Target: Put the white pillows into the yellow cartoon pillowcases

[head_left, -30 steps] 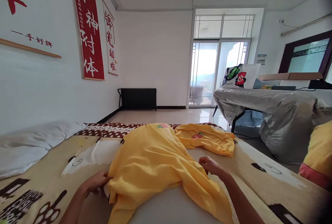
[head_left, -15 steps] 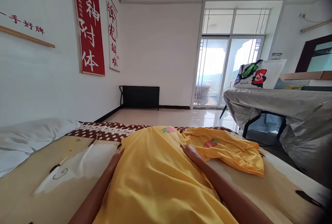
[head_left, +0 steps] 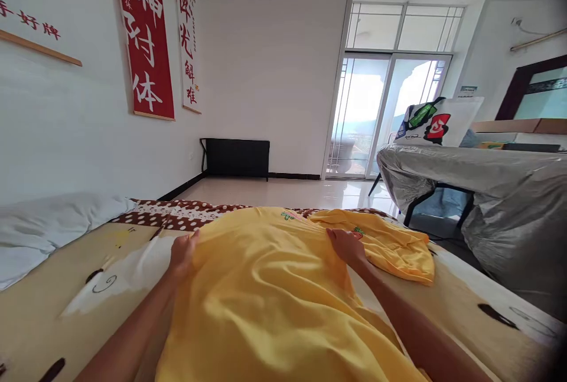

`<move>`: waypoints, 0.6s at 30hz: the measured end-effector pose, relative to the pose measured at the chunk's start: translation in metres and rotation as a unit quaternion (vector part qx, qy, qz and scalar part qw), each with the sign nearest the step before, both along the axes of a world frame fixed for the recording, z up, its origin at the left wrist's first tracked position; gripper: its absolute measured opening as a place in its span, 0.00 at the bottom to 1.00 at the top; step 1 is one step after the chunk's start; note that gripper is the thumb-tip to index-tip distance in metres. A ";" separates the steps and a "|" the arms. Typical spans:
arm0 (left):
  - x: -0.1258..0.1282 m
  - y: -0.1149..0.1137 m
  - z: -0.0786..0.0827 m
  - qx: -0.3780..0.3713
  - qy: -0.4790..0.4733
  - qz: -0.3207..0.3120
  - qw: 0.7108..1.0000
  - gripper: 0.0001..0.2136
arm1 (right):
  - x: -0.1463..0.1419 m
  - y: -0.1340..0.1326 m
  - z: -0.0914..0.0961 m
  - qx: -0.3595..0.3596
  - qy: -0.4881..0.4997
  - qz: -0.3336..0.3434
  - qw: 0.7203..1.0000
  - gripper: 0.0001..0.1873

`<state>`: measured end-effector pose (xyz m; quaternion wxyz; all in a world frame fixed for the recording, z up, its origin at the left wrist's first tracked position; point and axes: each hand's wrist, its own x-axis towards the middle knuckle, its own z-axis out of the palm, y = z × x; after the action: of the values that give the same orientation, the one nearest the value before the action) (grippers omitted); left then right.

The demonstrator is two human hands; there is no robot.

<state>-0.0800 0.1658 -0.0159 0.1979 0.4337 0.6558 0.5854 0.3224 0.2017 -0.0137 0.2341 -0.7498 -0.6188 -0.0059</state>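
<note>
A large yellow garment (head_left: 266, 293) lies spread before me, loosely rippled, with a small printed fruit near its far edge. My left hand (head_left: 183, 250) pinches its left side, fingers closed on the cloth. On the opposite side my right hand (head_left: 348, 245) grips the fabric in the same way, and the cloth is drawn out between the two hands. Just past my right hand lies a second yellow cloth piece (head_left: 398, 249), crumpled, with a strawberry-like print partly covered by that hand. Whether the two yellow pieces are joined cannot be made out.
Everything lies on a bed with a cartoon-print sheet (head_left: 119, 293). A white pillow (head_left: 57, 222) is at the left. To the right stands a table under grey plastic (head_left: 500, 181), bearing a printed bag (head_left: 438, 122). A black folded panel (head_left: 237, 157) leans against the far wall.
Both hands have moved up and apart, pulling the yellow garment wider and raising its sides. My view has tilted down slightly.
</note>
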 end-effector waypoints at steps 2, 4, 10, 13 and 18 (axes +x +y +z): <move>0.001 -0.015 0.031 0.047 -0.002 0.009 0.999 0.21 | 0.012 -0.016 0.032 0.052 -0.010 -0.020 0.998 0.28; 0.005 -0.043 0.047 0.088 0.001 0.020 0.996 0.21 | 0.026 -0.042 0.042 0.100 -0.016 -0.037 0.994 0.29; 0.017 -0.151 -0.011 0.073 0.164 -0.083 0.980 0.24 | 0.073 -0.137 -0.050 0.165 -0.002 0.029 0.986 0.28; 0.013 -0.175 -0.026 -0.023 0.144 -0.175 0.974 0.25 | 0.082 -0.165 -0.071 0.062 0.004 0.062 0.996 0.25; -0.001 -0.189 0.001 0.009 0.226 -0.123 0.966 0.26 | 0.075 -0.180 -0.033 0.087 -0.002 0.052 0.995 0.24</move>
<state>-0.0810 -0.0235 -0.0153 0.1113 0.6337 0.6196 0.4496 0.3970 0.0216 -0.0463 0.2972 -0.6932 -0.6548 -0.0485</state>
